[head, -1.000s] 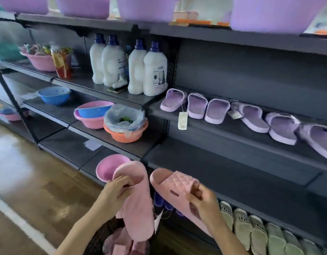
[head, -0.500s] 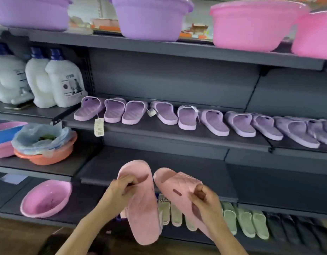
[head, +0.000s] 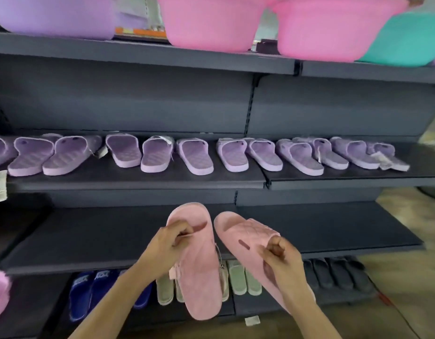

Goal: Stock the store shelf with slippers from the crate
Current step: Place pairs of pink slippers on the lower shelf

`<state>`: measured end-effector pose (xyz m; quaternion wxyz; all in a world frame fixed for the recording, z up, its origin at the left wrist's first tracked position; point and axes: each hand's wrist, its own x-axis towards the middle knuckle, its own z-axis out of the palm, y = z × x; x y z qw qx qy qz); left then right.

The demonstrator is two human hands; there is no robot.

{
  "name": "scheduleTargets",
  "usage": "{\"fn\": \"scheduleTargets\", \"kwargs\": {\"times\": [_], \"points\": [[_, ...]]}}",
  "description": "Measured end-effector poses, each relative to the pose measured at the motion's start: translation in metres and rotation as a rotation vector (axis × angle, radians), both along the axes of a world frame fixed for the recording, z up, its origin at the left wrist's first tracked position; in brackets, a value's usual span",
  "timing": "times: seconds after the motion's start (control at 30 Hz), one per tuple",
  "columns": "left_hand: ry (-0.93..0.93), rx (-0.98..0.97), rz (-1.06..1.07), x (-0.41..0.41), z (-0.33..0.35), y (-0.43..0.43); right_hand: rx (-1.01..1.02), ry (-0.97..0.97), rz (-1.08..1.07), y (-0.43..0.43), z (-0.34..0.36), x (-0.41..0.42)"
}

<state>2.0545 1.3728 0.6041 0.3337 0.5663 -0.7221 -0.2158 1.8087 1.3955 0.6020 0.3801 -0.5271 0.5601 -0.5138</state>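
Pinching left pink slipper (head: 201,277) strap with left hand (head: 170,243), gripping right pink slipper (head: 243,236) with right hand (head: 282,258), above dark shelf (head: 89,236).

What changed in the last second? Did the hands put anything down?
Nothing was put down. The view swung right along the shelves, so the white bottles slid out of sight, and both pink slippers are now held before the bare shelf. The left hand and right hand grip one each, as before.
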Motion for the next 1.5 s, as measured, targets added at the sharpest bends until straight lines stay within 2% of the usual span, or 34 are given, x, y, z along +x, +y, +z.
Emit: {"fn": "scheduleTargets", "kwargs": {"times": [0.5,0.77,0.9,1.17,1.5], "points": [[0.206,0.036,-0.394,-0.171,0.055,-0.171,-0.064,-0.132,-0.289,-0.097,0.049,-0.152],[0.199,0.019,-0.477,-0.287,0.069,-0.221,-0.110,-0.209,-0.414,-0.129,0.060,-0.250],[0.206,0.014,-0.457,-0.355,0.070,-0.238,-0.098,-0.274,-0.416,-0.144,0.060,-0.316],[0.229,0.029,-0.388,-0.491,0.075,-0.265,-0.112,-0.189,-0.370,-0.178,0.066,-0.458],[0.329,0.128,-0.360,-0.623,0.090,-0.332,-0.166,-0.147,-0.401,-0.241,0.071,-0.576]]}}
